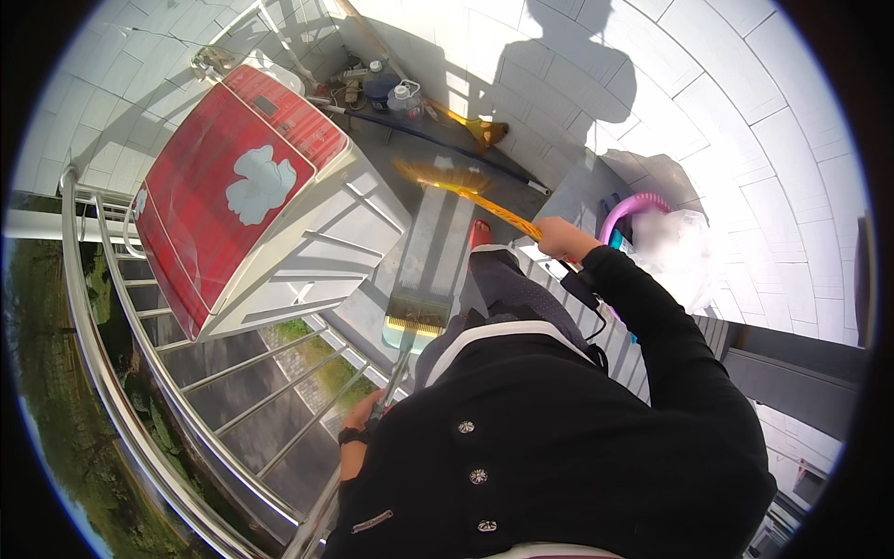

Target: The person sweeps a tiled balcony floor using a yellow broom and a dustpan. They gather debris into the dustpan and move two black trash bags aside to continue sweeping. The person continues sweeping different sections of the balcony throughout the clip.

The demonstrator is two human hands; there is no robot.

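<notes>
My right hand [564,240] is wrapped around the yellow patterned handle of a broom [504,212], held out over the floor. The broom's tan bristles [440,171] are spread and blurred near the wall side of the grey floor. Lower down, my left hand [363,411] grips the grey handle of a long-handled dustpan [412,335]. Its pale green pan has a row of yellow teeth, and some dark debris seems to lie inside. One foot in a red shoe [480,235] stands below the broom handle.
A washing machine [230,189] with a red lid stands at left beside a metal railing [91,314]. Water jugs [404,103], a second broom [482,129] and a dark blue pole [447,145] lie along the wall. A pink basket [614,213] with a plastic bag [674,258] sits at right.
</notes>
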